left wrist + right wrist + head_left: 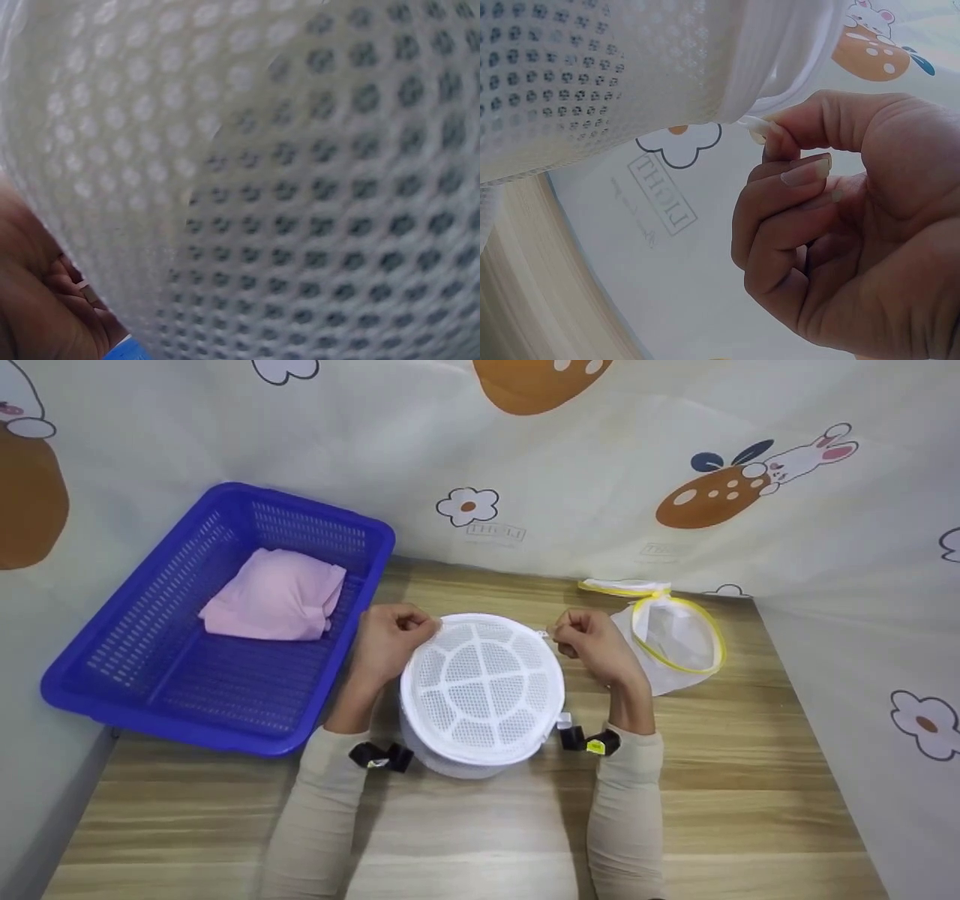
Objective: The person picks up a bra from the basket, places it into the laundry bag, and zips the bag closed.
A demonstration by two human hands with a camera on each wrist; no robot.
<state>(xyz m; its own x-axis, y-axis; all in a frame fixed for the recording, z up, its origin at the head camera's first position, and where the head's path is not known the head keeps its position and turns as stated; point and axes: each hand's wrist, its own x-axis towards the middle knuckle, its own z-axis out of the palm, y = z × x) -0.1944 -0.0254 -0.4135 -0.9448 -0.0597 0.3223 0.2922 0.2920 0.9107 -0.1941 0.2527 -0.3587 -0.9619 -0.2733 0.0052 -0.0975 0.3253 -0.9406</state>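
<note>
Right fingers (765, 217) pinched zipper pull (751, 124); left fingers (421, 632) pinched mesh bag (501, 682) at edge. Blue basket (232, 682) sat left of both.

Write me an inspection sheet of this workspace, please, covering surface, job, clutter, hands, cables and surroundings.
Surface: wood-grain table.
Job's things: white mesh bag standing on the table, round top up; small white tab at its rim, probably a zip pull. Whether fully zipped, cannot tell.
Clutter: blue basket holding a pink cloth, on the left; yellow-edged bag on the right.
Grippers: bare hands; left hand pinches the mesh bag's rim, right hand pinches the tab.
Cables: nothing seen.
Surroundings: pale printed backdrop behind the table.
</note>
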